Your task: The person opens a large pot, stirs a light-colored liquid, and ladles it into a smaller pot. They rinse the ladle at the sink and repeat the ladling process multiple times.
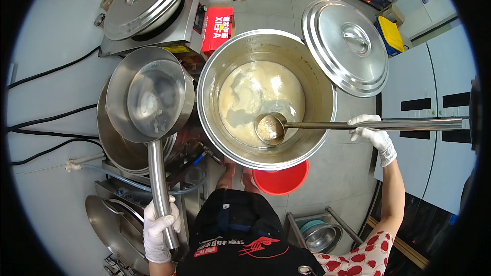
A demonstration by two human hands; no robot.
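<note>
My gloved left hand (pixel 161 226) grips the tubular handle of a large steel saucepan-shaped scoop (pixel 153 96), which is tilted above an open steel pot (pixel 105 130) and has a little moisture inside. In my gloved right hand (pixel 370 134) is the long handle of a steel ladle (pixel 270 128). The ladle's bowl holds pale, lumpy matter and rests at the surface of a cloudy, yellowish liquid (pixel 245 84) with foam on it. That liquid lies in a tall steel stockpot (pixel 203 122). A steel lid (pixel 333 30) leans over the stockpot's upper right rim.
A lidded pot (pixel 147 0) stands on a cooker (pixel 180 27) at upper left. Beside it is a red carton (pixel 218 30). Below the stockpot sits a red basin (pixel 282 180). A wok (pixel 103 222) stands at lower left, and metal bowls (pixel 322 237) sit on a low rack.
</note>
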